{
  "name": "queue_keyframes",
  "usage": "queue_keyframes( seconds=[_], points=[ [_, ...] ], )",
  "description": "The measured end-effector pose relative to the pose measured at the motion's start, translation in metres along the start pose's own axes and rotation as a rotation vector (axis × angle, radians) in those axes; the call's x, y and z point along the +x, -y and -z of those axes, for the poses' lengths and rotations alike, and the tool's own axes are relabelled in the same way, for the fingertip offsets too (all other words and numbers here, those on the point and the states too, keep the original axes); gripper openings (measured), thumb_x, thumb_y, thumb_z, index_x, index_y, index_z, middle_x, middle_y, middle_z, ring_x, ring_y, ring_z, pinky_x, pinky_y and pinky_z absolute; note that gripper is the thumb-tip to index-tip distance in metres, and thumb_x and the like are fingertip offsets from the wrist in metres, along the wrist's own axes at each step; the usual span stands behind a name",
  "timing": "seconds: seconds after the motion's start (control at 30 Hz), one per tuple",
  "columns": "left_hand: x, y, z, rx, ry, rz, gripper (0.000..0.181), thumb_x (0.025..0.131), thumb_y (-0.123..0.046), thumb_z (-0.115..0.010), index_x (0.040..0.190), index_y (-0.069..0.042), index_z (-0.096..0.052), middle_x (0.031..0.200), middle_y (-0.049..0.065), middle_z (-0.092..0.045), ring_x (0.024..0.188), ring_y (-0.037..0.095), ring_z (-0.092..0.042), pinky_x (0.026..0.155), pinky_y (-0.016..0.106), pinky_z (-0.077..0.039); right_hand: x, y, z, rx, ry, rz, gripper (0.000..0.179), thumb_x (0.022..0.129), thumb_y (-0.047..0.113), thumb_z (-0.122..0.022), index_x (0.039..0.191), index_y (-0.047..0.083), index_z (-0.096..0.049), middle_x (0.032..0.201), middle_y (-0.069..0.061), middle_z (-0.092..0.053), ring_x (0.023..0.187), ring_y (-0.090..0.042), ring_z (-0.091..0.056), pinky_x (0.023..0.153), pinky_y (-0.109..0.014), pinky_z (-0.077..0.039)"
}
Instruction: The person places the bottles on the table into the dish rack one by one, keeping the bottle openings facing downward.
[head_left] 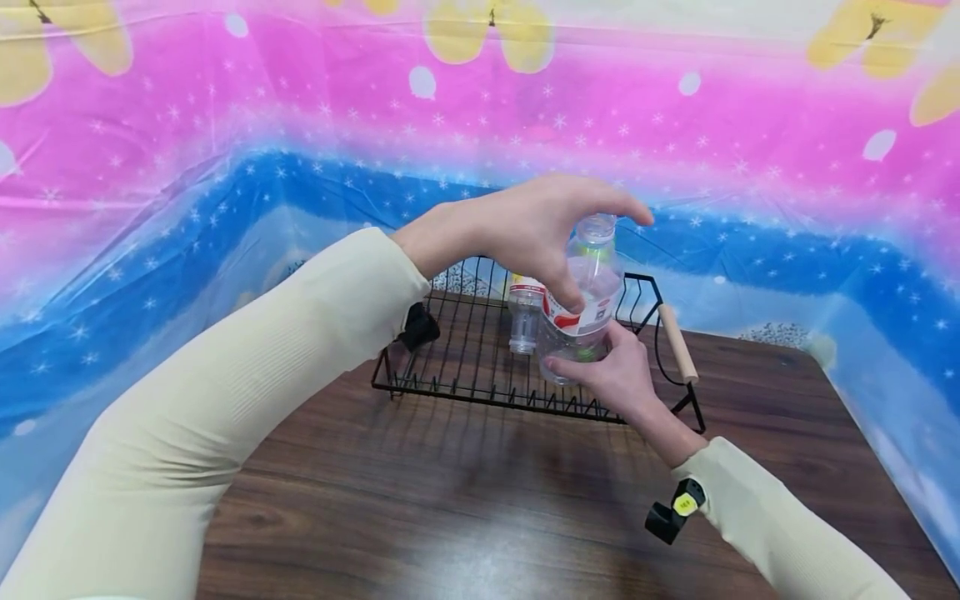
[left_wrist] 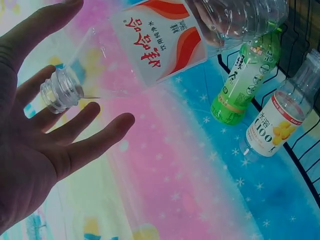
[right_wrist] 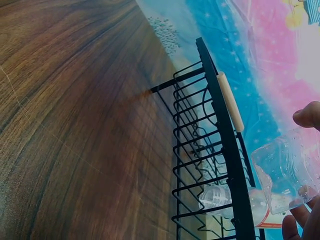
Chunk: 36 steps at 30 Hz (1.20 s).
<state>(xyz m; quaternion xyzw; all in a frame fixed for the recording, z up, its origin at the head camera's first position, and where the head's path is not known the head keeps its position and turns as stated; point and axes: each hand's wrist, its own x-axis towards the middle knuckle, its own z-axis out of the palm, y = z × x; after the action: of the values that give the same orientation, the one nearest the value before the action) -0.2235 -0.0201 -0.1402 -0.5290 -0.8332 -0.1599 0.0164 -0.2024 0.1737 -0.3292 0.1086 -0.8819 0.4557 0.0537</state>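
A clear, uncapped plastic water bottle [head_left: 597, 287] with a red-and-white label stands tilted above the rack. My right hand [head_left: 621, 371] grips it low down, thumb on the near side; its base [right_wrist: 282, 175] shows in the right wrist view. Around the neck and shoulder, my left hand [head_left: 517, 229] is spread wide, thumb apart from the fingers. The left wrist view shows the bare bottle mouth [left_wrist: 59, 91] near those spread fingers; contact is unclear. Behind are a clear bottle with a lemon label [left_wrist: 274, 125], neck down in the rack, and a green tea bottle [left_wrist: 245, 77].
A black wire dish rack [head_left: 465, 387] with a wooden handle [head_left: 677, 343] sits on the dark wood table [head_left: 450, 500]. A pink and blue patterned sheet [head_left: 337, 117] rises behind the table and along its sides.
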Motion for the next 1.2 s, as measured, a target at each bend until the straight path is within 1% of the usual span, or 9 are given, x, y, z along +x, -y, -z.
queue_keyframes(
  seconds=[0.2, 0.4, 0.57, 0.73, 0.93, 1.2],
  points=[
    [0.004, 0.0, 0.002, 0.012, 0.053, 0.03, 0.078, 0.066, -0.026, -0.087, 0.136, -0.018, -0.053, 0.136, -0.005, -0.051, 0.117, 0.013, -0.046, 0.091, 0.028, -0.048, 0.0, 0.001, -0.002, -0.006, 0.002, 0.009, 0.069, 0.07, 0.044, -0.084, 0.128, 0.02, -0.054, 0.123, -0.001, -0.061, 0.111, -0.023, -0.057, 0.089, -0.048, -0.051],
    [0.008, 0.003, 0.003, -0.01, 0.102, 0.054, 0.069, 0.067, -0.024, -0.087, 0.13, -0.018, -0.059, 0.128, -0.004, -0.057, 0.112, 0.011, -0.05, 0.085, 0.025, -0.051, -0.002, 0.002, -0.004, -0.021, -0.008, 0.032, 0.07, 0.069, 0.043, -0.085, 0.127, 0.02, -0.055, 0.122, -0.001, -0.062, 0.11, -0.022, -0.057, 0.085, -0.045, -0.053],
    [0.01, 0.003, 0.002, 0.006, 0.147, 0.074, 0.059, 0.068, -0.024, -0.086, 0.122, -0.02, -0.063, 0.119, -0.004, -0.059, 0.109, 0.01, -0.051, 0.084, 0.024, -0.05, -0.003, 0.002, -0.005, -0.025, -0.011, 0.059, 0.07, 0.069, 0.041, -0.086, 0.127, 0.019, -0.055, 0.122, -0.001, -0.062, 0.11, -0.021, -0.058, 0.085, -0.045, -0.054],
    [0.012, 0.003, 0.003, 0.014, 0.182, 0.094, 0.05, 0.067, -0.02, -0.086, 0.113, -0.018, -0.068, 0.109, -0.007, -0.061, 0.103, 0.01, -0.052, 0.084, 0.025, -0.049, -0.003, 0.001, -0.005, -0.032, -0.021, 0.091, 0.066, 0.069, 0.038, -0.086, 0.125, 0.019, -0.056, 0.119, -0.001, -0.063, 0.107, -0.02, -0.059, 0.082, -0.043, -0.054],
    [0.013, 0.003, 0.003, 0.001, 0.189, 0.112, 0.045, 0.065, -0.019, -0.087, 0.107, -0.017, -0.069, 0.105, -0.007, -0.063, 0.098, 0.011, -0.054, 0.079, 0.023, -0.052, -0.002, 0.0, -0.007, -0.043, -0.031, 0.102, 0.066, 0.068, 0.037, -0.087, 0.124, 0.02, -0.057, 0.118, 0.0, -0.064, 0.105, -0.02, -0.061, 0.079, -0.041, -0.055],
    [0.012, 0.004, 0.003, 0.026, 0.172, 0.088, 0.042, 0.067, -0.021, -0.085, 0.107, -0.017, -0.07, 0.105, -0.007, -0.064, 0.099, 0.01, -0.053, 0.078, 0.024, -0.052, -0.002, 0.0, -0.009, -0.062, -0.039, 0.092, 0.069, 0.067, 0.04, -0.087, 0.126, 0.021, -0.056, 0.12, 0.0, -0.063, 0.106, -0.021, -0.06, 0.078, -0.042, -0.055]
  ],
)
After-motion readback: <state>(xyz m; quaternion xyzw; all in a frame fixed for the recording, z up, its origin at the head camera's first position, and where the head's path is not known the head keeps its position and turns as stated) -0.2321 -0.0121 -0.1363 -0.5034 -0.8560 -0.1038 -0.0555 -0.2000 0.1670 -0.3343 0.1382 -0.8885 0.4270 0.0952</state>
